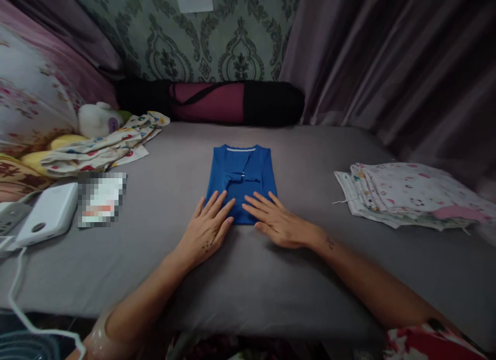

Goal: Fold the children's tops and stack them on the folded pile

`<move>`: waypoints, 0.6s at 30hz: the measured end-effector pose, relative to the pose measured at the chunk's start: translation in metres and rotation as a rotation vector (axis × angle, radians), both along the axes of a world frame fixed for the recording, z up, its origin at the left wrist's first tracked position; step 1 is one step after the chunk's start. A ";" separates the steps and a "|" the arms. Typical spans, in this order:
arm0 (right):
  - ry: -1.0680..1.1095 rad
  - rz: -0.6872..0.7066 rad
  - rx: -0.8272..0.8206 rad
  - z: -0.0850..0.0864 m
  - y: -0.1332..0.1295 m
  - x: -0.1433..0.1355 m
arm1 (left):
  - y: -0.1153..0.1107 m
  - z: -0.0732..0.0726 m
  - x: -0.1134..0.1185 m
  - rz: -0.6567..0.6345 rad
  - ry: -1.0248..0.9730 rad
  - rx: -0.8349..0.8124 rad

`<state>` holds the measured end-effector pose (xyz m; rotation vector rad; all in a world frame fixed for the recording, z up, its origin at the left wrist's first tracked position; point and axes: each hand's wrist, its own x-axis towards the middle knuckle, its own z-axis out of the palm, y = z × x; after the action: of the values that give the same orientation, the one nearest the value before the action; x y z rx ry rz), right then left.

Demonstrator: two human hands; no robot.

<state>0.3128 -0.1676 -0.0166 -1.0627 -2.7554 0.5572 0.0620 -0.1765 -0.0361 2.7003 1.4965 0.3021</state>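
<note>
From the head view, we see a blue shirt [243, 165] under the fingers of our left hand [209, 225] and right hand [284, 223]. Both hands lie flat, fingers spread apart, on its near end. The shirt is thin cloth, folded like a box, on a gray sheet [163, 174]. Behind are a swirly wall [240, 45] and purple curtains [341, 65].

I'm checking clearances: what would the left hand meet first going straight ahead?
The left hand would first slide over the folded blue garment beneath it; beyond, probably the maroon-and-black bag, though depth is unclear.
</note>
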 end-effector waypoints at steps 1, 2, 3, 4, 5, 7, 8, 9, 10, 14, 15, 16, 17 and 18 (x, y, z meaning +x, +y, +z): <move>0.004 -0.018 0.027 0.000 0.002 0.002 | 0.001 0.000 -0.001 0.026 -0.010 0.027; -0.001 -0.034 0.052 -0.001 0.003 0.005 | 0.002 -0.001 -0.002 0.054 -0.010 0.035; -0.013 -0.041 0.063 -0.002 0.004 0.007 | 0.003 -0.002 -0.003 0.075 -0.001 0.021; -0.031 -0.039 0.059 -0.004 0.005 0.008 | 0.005 -0.004 -0.004 0.090 0.014 -0.010; -0.049 -0.033 0.045 -0.006 0.005 0.010 | 0.006 -0.006 -0.005 0.096 0.030 -0.047; -0.071 -0.016 0.011 -0.009 0.006 0.012 | 0.007 -0.010 -0.007 0.094 0.047 -0.098; -0.074 -0.007 -0.003 -0.010 0.006 0.013 | 0.008 -0.010 -0.007 0.092 0.045 -0.108; -0.076 0.001 -0.016 -0.009 0.007 0.013 | 0.008 -0.011 -0.007 0.092 0.038 -0.111; -0.078 0.011 -0.028 -0.006 0.009 0.013 | 0.008 -0.010 -0.008 0.095 0.026 -0.113; -0.083 0.060 0.027 0.009 0.022 0.004 | 0.008 -0.007 -0.009 0.132 -0.048 -0.125; -0.075 0.087 0.061 0.011 0.026 0.000 | 0.008 -0.006 -0.010 0.153 -0.071 -0.118; -0.064 0.120 0.090 0.012 0.029 -0.005 | 0.008 -0.006 -0.011 0.175 -0.094 -0.106; -0.051 0.158 0.105 0.011 0.033 -0.010 | 0.008 -0.006 -0.012 0.195 -0.113 -0.092; -0.039 0.199 0.102 0.008 0.036 -0.014 | 0.008 -0.005 -0.013 0.212 -0.130 -0.077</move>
<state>0.2991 -0.1319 -0.0089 -0.7914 -2.9078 0.4171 0.0492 -0.1685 -0.0415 2.4165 1.7185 0.4096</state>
